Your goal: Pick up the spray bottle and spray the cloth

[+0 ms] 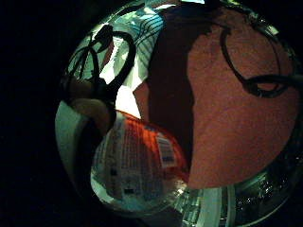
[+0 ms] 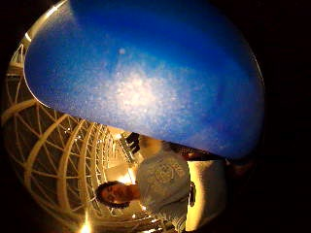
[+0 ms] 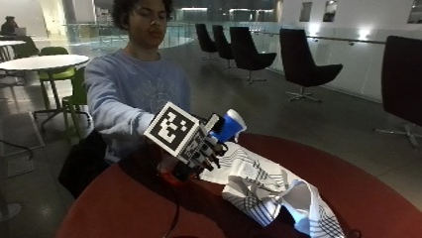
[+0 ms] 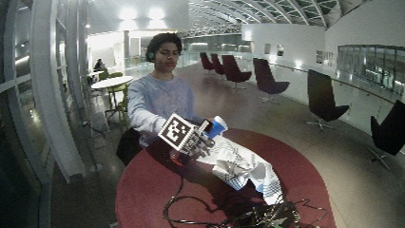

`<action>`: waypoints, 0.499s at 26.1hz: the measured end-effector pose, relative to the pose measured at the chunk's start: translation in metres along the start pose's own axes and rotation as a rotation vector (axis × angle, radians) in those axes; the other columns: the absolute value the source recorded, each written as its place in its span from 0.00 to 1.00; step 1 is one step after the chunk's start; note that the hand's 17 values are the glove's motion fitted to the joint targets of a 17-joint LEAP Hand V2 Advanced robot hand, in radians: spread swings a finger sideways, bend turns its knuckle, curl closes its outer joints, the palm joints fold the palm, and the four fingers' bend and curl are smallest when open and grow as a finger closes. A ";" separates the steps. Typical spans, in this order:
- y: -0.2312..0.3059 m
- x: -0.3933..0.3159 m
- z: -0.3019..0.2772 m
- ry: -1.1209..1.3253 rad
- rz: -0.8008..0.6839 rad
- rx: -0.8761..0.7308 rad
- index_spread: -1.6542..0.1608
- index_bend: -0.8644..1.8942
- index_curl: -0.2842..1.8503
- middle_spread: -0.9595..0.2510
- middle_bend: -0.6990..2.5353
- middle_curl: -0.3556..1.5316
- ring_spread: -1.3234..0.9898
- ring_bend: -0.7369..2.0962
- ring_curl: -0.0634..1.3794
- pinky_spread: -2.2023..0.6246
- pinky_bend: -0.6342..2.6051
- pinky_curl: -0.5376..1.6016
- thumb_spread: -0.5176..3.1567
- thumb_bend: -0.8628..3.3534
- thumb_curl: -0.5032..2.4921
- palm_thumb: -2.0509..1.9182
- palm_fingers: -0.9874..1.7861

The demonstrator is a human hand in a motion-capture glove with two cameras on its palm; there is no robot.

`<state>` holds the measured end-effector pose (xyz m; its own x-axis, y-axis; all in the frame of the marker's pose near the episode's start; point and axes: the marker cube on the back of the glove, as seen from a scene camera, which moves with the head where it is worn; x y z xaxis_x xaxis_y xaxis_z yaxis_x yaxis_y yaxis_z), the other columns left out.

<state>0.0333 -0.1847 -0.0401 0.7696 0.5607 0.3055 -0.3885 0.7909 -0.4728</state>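
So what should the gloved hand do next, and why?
Probably squeeze the trigger: the gloved right hand already holds the spray bottle lifted above the red table, its blue head facing the striped cloth lying beside it.

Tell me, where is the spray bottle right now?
In the outside view the spray bottle is in the gloved right hand, lifted above the red table, just beside the crumpled striped cloth.

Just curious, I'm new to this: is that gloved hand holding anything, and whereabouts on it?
Yes. The gloved hand grips the spray bottle around its body, below the blue head, lifted above the table beside the cloth.
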 end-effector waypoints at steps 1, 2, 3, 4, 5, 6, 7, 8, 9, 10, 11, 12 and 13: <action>0.000 0.000 0.000 0.000 0.004 0.000 0.79 0.36 0.28 0.74 0.32 0.43 0.54 0.43 0.31 0.78 0.28 0.43 0.37 0.20 0.36 0.75 0.76; 0.000 0.000 0.001 0.000 0.007 0.000 0.79 0.36 0.28 0.74 0.32 0.43 0.54 0.43 0.31 0.78 0.28 0.43 0.37 0.20 0.36 0.75 0.76; 0.000 0.000 0.001 0.001 0.011 0.000 0.79 0.36 0.28 0.74 0.32 0.43 0.54 0.43 0.31 0.78 0.28 0.43 0.37 0.20 0.36 0.75 0.76; 0.000 0.001 0.002 0.001 0.013 0.000 0.79 0.36 0.28 0.74 0.32 0.43 0.54 0.43 0.31 0.78 0.29 0.43 0.37 0.20 0.36 0.75 0.76; 0.000 0.001 0.002 0.001 0.015 0.000 0.79 0.36 0.28 0.74 0.32 0.43 0.54 0.43 0.31 0.78 0.29 0.43 0.37 0.20 0.36 0.75 0.76; 0.000 0.001 0.003 -0.001 0.016 -0.001 0.79 0.36 0.28 0.74 0.32 0.43 0.54 0.43 0.32 0.78 0.29 0.43 0.37 0.20 0.36 0.75 0.76; 0.000 0.000 0.003 -0.003 0.017 -0.003 0.79 0.36 0.28 0.74 0.32 0.43 0.54 0.43 0.31 0.78 0.29 0.43 0.37 0.20 0.36 0.75 0.76; 0.000 0.000 0.004 -0.006 0.017 -0.004 0.79 0.36 0.28 0.74 0.32 0.43 0.54 0.43 0.32 0.78 0.29 0.43 0.37 0.20 0.36 0.75 0.76; 0.000 0.000 0.004 -0.009 0.017 -0.005 0.79 0.36 0.28 0.74 0.32 0.43 0.54 0.43 0.32 0.78 0.29 0.43 0.37 0.20 0.36 0.75 0.76; 0.000 0.000 0.004 -0.012 0.017 -0.005 0.79 0.36 0.28 0.74 0.32 0.43 0.54 0.43 0.32 0.78 0.29 0.43 0.37 0.20 0.36 0.75 0.77; -0.001 0.000 0.004 -0.015 0.017 -0.004 0.79 0.36 0.28 0.74 0.32 0.43 0.54 0.43 0.32 0.78 0.29 0.43 0.37 0.20 0.36 0.75 0.77; -0.001 0.000 0.004 -0.017 0.017 -0.004 0.79 0.36 0.28 0.74 0.32 0.43 0.54 0.43 0.31 0.78 0.29 0.43 0.37 0.20 0.36 0.75 0.77; -0.001 0.000 0.004 -0.018 0.017 -0.004 0.79 0.36 0.28 0.74 0.32 0.43 0.54 0.43 0.31 0.78 0.29 0.43 0.37 0.20 0.36 0.75 0.77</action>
<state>0.0312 -0.1845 -0.0366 0.7534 0.5788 0.3122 -0.4000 0.7801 -0.4811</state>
